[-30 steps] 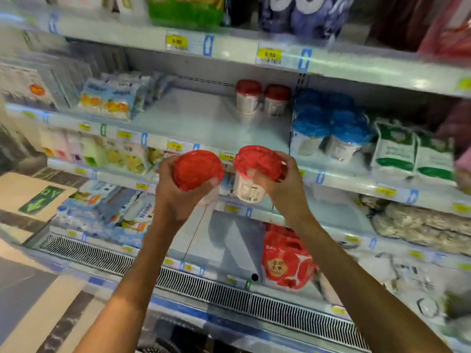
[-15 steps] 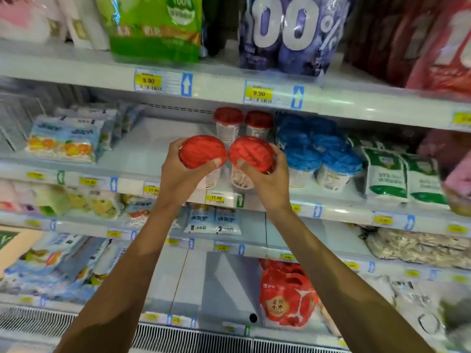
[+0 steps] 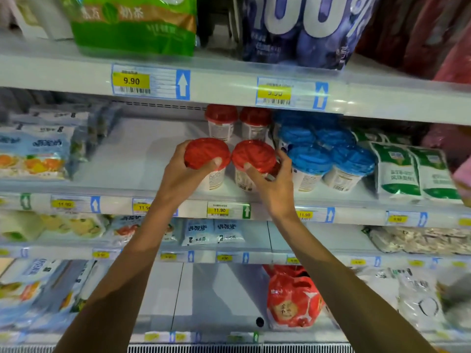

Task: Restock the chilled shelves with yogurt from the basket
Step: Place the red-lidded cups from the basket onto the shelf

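Grasping from above, the left hand (image 3: 183, 174) is curling thumb and fingers round the red lid of the left yogurt cup (image 3: 206, 154), and the right hand (image 3: 275, 184) is clasping the right yogurt cup (image 3: 253, 155) likewise. Both cups are standing upright, lids touching, at the near edge of the middle shelf (image 3: 132, 154). Whether their bases are resting on it cannot be told.

On the shelf above, a dark blue bag (image 3: 298, 29) and a green bag (image 3: 132, 29) are sitting. A red packet (image 3: 290, 299) is lying on a lower shelf. Right of the held cups, blue-lidded cups (image 3: 328, 151) are clustering, then green-and-white pouches (image 3: 413, 169). Two far red-lidded cups (image 3: 221, 121) are standing side by side behind the hands.

White tiered shelves are running left to right above a vent grille (image 3: 193, 349). The blue bag is showing "100%". Yellow price tags are reading 9.90 (image 3: 131, 81) and 11.90 (image 3: 219, 210).
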